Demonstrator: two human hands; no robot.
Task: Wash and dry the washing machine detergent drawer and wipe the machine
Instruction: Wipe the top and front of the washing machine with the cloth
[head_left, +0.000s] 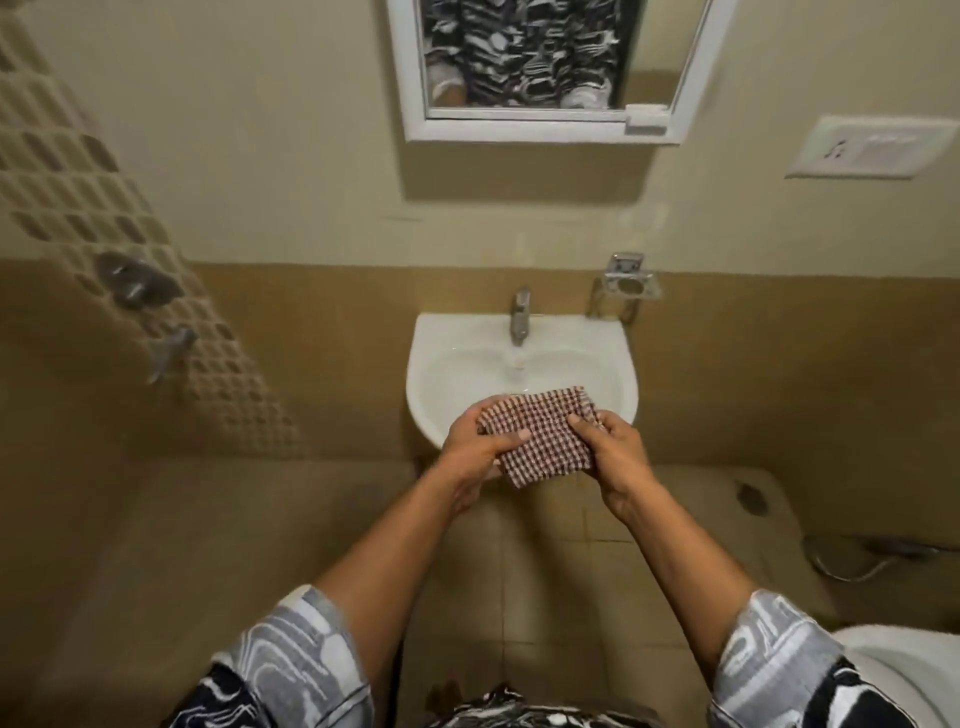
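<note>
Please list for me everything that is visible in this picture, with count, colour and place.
cloth: one, red-and-white checked, over the sink's front edge
sink: one, white, on the wall, centre
tap: one, metal, at the sink's back
mirror: one, white frame, above the sink
socket plate: one, white, wall upper right
soap holder: one, metal, wall right of the tap
valves: two, metal, tiled wall at left
hose: one, metal, low at right
toilet: one, white, bottom right corner
left hand: one, grips the cloth's left side
right hand: one, grips the cloth's right side
</note>
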